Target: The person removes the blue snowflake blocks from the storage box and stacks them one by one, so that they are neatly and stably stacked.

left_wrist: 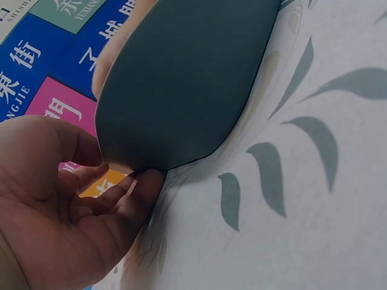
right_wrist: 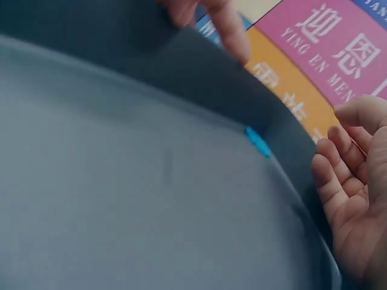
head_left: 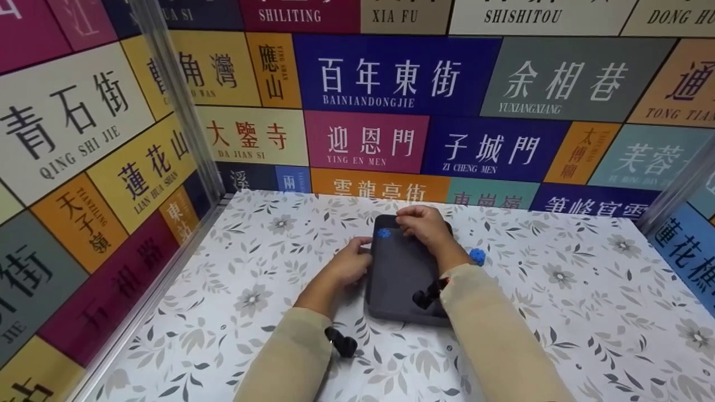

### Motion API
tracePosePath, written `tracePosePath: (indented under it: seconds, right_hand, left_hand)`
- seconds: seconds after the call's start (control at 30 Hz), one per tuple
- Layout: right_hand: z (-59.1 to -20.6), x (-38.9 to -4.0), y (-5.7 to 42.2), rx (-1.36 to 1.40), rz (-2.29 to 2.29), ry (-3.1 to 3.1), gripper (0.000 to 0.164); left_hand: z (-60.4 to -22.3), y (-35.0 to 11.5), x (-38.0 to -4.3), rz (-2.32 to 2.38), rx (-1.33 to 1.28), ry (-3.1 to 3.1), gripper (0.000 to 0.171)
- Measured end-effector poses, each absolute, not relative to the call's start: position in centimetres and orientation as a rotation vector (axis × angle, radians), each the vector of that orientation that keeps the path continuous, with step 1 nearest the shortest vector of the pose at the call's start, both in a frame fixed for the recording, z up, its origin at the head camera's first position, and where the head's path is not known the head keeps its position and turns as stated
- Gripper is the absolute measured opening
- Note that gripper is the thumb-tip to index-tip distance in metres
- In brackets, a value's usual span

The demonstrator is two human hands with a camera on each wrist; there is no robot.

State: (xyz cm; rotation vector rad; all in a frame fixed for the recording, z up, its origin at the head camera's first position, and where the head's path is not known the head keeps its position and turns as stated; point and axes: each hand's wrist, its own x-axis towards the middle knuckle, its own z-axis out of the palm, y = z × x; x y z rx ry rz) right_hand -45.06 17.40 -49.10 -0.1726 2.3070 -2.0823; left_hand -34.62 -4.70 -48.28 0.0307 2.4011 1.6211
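A dark grey rectangular tray (head_left: 402, 273) with rounded corners and a raised rim is in front of me on the table. A small blue knobbly piece (head_left: 384, 233) lies inside it near the far left corner; the right wrist view shows this blue piece (right_wrist: 258, 142) edge-on against the wall. My left hand (head_left: 352, 262) pinches the tray's left side, and in the left wrist view the thumb and fingertips of that left hand (left_wrist: 78, 193) meet at its edge. Over the far right part is my right hand (head_left: 425, 226), its fingers loosely bent beside the rim, holding nothing visible.
Another blue knobbly ball (head_left: 477, 257) sits on the table just right of the tray, close to my right wrist. A floral-patterned cloth (head_left: 251, 335) covers the table. Panels with colourful lettering (head_left: 391, 72) stand behind and at both sides. Black cameras (head_left: 342, 342) are strapped at my wrists.
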Motion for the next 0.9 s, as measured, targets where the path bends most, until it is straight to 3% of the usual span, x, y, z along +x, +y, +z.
tracePosePath:
  seconds: [0.37, 0.9]
  right_hand:
    - [-50.2, -45.0, 16.3, -0.242, -1.603, 2.629, 0.033]
    - [-50.2, -44.7, 15.7, -0.329, -1.409, 2.731, 0.037]
  left_hand:
    - [-48.3, -4.7, -34.8, 1.670, 0.066, 2.376, 0.063]
    - [-48.3, -4.6, -34.6, 1.651, 0.037, 2.370, 0.062]
